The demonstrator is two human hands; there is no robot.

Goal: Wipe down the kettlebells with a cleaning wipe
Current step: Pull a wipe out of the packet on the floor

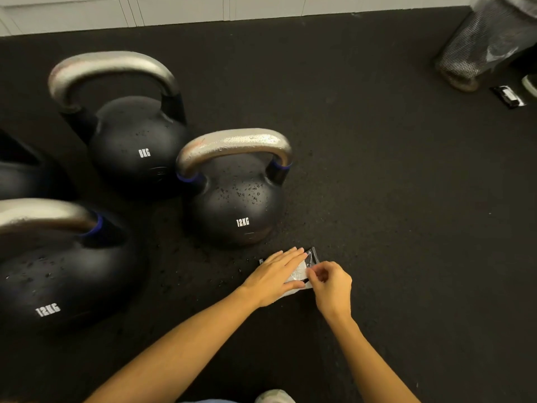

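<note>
Three black kettlebells with silver handles stand on the dark rubber floor: one marked 8KG (136,141) at the back, one marked 12KG (236,196) in the middle, another 12KG (58,274) at the near left. Water droplets speckle them. Just in front of the middle one lies a wipe packet (302,270). My left hand (276,277) presses flat on it, fingers extended. My right hand (329,282) pinches the packet's right edge between thumb and fingers. Much of the packet is hidden under my hands.
A fourth dark kettlebell (17,173) shows partly at the left edge. A mesh waste bin (476,45) with a plastic liner stands at the far right, a small black packet (507,96) beside it. White baseboard and wall (174,10) run along the back. A shoe tip (274,397) shows at the bottom.
</note>
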